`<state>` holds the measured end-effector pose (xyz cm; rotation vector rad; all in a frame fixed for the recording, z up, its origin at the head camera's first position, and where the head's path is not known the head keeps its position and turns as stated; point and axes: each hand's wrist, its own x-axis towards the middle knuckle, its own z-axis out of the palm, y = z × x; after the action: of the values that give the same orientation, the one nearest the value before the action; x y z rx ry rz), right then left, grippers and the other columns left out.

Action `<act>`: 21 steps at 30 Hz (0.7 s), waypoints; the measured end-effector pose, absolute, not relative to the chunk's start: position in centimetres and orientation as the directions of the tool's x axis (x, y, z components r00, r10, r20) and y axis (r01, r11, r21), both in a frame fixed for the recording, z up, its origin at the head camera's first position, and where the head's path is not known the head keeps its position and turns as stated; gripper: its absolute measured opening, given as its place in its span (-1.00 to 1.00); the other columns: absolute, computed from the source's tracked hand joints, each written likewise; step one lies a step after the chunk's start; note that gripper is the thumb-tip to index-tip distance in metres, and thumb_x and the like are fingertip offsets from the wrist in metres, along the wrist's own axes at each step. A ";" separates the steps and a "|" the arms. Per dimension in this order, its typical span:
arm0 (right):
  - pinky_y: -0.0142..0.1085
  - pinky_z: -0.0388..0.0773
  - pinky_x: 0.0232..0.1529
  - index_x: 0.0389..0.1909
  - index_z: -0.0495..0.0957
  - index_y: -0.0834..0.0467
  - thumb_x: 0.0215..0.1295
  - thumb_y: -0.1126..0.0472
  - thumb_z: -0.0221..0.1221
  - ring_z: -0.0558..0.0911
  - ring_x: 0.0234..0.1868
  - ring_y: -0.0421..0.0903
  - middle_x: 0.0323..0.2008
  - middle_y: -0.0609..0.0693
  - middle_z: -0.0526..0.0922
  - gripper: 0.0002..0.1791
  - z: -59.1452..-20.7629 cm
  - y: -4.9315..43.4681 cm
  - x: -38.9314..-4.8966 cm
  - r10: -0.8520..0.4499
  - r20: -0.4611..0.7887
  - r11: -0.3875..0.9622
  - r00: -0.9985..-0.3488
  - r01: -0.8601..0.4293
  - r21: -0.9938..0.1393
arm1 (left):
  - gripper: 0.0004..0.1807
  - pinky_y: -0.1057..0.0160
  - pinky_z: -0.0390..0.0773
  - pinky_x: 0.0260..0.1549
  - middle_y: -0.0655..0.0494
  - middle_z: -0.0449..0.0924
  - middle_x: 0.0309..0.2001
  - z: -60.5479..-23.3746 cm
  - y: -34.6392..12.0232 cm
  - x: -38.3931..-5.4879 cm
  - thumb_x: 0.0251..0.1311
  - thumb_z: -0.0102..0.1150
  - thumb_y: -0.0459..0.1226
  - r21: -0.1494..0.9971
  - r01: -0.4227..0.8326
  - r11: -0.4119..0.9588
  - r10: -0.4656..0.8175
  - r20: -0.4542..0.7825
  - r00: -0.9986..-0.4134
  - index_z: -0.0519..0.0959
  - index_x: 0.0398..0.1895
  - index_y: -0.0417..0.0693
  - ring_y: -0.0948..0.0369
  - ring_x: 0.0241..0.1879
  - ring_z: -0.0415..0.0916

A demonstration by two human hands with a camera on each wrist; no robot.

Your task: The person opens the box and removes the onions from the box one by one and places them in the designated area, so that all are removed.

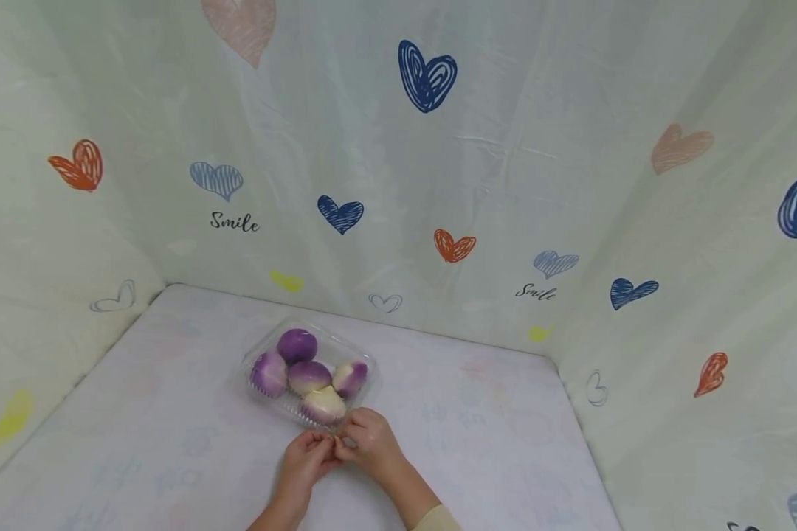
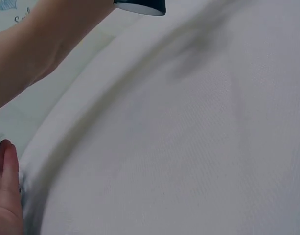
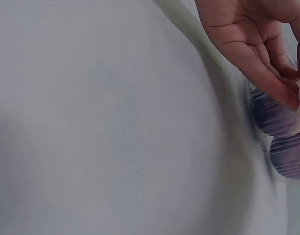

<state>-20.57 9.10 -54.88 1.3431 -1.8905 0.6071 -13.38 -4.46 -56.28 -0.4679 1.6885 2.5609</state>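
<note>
A clear plastic clamshell box [image 1: 357,346] lies on the table, holding several purple-and-white turnips [image 1: 310,377]. Both hands meet at its near edge. The left hand [image 1: 303,461] has thumb and fingers pinched together at the near corner, where the fingertips largely cover what they hold. Close beside it, the right hand [image 1: 372,445] pinches the box's edge between thumb and curled fingers. In the right wrist view the right hand [image 3: 260,41] bends over the ridged clear wall, with purple turnips [image 3: 289,154] behind it. The left wrist view catches only part of a hand, at its lower left.
The box rests on a white-covered table [image 1: 471,413]. Fabric curtain walls [image 1: 385,147] printed with hearts and "Smile" rise along its back, left and right sides. A dark round object [image 2: 142,6] shows at the top of the left wrist view.
</note>
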 end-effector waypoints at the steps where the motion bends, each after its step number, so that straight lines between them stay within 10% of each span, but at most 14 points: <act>1: -0.62 0.45 -0.37 -0.68 0.62 0.10 -0.38 0.40 0.40 0.47 -0.52 -0.27 -0.55 -0.16 0.48 -0.81 -55.0 9.2 -20.5 -0.599 0.777 0.349 -0.191 -0.936 0.038 | -0.91 0.24 0.67 -0.34 -0.02 0.63 -0.38 -56.3 -4.6 -13.4 0.24 0.01 -0.49 0.899 -0.203 -0.389 -0.122 -0.268 -0.956 0.49 -0.32 -0.42 0.22 -0.40 0.61; 21: -0.54 0.54 -0.18 -0.50 0.65 0.14 -0.16 0.26 0.36 0.60 -0.37 -0.20 -0.40 -0.07 0.60 -0.87 -55.4 10.1 -21.3 -0.674 0.734 0.299 -0.083 -0.939 0.168 | -0.87 0.26 0.67 -0.44 0.02 0.58 -0.50 -55.0 -4.1 -13.2 0.19 -0.07 -0.52 0.891 -0.219 -0.397 -0.173 -0.308 -0.936 0.46 -0.48 -0.31 0.24 -0.51 0.61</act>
<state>-21.34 10.06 -55.43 1.4462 -1.8294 0.4553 -13.21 -4.05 -54.99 -0.5563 1.7084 2.5422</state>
